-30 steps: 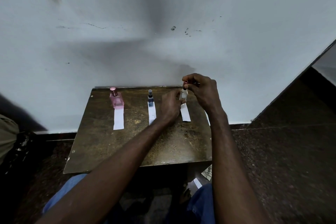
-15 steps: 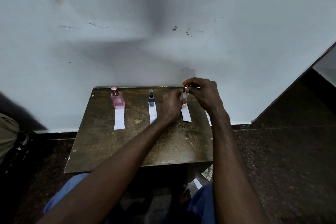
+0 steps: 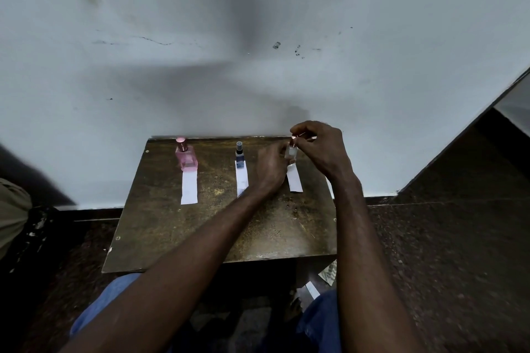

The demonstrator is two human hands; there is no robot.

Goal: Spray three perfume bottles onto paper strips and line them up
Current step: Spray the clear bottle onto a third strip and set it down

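Gripping clear bottle [image 3: 290,152] w/ left hand [image 3: 268,170]; right hand [image 3: 322,152] pinching its cap [image 3: 294,138] above.

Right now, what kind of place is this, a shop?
Probably not a shop, more a plain room, perhaps at home: a small worn table pushed against a bare, scuffed wall, standing on a dark speckled floor.

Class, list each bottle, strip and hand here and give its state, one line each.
Pink bottle, upright on left strip.
Blue bottle, upright on middle strip.
Clear bottle, held at right strip's far end.
Left hand, grips clear bottle.
Right hand, pinches its top.
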